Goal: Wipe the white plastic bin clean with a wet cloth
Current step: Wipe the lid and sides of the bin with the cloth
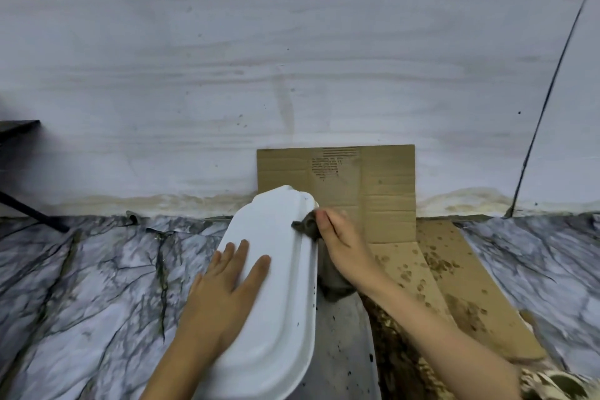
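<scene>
Bin (pixel 276 286) upside down on floor, long axis running away from you. Your left hand (pixel 224 295) flat, fingers spread, pinning base. Right hand (pixel 337 237) pinches cloth (pixel 306 226) against far right rim (nearer that edge); bin lies left of those fingers.

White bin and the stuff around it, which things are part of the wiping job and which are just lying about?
In the job:
- white bin
- grey cloth
- left hand, flat on the bin
- right hand, gripping the cloth

Just lying about:
- cardboard sheet leaning on the wall
- spotted cardboard on the floor
- black cable
</scene>
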`<state>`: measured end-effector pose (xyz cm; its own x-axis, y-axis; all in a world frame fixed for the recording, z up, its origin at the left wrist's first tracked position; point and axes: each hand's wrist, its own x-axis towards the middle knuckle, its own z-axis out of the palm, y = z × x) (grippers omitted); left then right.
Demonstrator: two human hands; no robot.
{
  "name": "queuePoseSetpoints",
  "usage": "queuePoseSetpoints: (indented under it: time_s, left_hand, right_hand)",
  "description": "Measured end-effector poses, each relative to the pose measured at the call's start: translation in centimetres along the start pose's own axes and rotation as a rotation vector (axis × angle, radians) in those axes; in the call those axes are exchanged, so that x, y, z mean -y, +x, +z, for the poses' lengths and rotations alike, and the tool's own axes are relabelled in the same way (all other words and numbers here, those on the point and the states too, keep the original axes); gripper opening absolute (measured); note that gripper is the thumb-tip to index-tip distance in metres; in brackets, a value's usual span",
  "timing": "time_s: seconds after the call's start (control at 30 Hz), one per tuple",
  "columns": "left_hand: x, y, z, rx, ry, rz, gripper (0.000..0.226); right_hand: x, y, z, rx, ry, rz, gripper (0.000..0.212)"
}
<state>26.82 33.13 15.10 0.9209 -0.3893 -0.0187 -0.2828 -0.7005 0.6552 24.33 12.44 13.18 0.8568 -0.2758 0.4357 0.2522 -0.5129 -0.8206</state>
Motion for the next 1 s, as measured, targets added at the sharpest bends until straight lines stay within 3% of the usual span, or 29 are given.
queuePoseSetpoints:
  time_s: [0.07,0.2,0.23,0.4,0.6,0.77,1.0]
  left_hand:
    - [-0.2,-0.2,0.1,0.0,0.005,0.006,0.066]
    - [-1.6,-0.4,1.2,-0.009,0.065,0.029,0.071]
    - [-2.2,-0.4,1.6,-0.017,0.08,0.038,0.072]
    - [-4.3,-0.6,3.5,-0.05,0.164,0.066,0.075]
    - [-4.5,-0.8,3.9,-0.059,0.177,0.067,0.075]
    - [-5.3,-1.1,4.2,-0.057,0.191,0.08,0.074]
    - [-4.9,-0.8,4.1,-0.063,0.163,0.077,0.074]
  right_hand:
    - [0.2,-0.6,-0.8,0.003,0.148,0.035,0.03]
    - [0.9,3.5,-2.4,-0.355,0.11,0.213,0.029]
    - [1.0,5.1,-2.8,-0.37,0.075,0.242,0.03]
    - [0.0,9.3,-2.0,-0.025,-0.322,0.345,0.04]
    - [-1.8,7.4,-2.9,-0.178,-0.333,0.358,0.044]
    - [-1.4,4.7,-4.3,-0.222,-0.364,0.285,0.038]
    - [0.8,-4.6,-3.7,-0.243,-0.204,0.173,0.03]
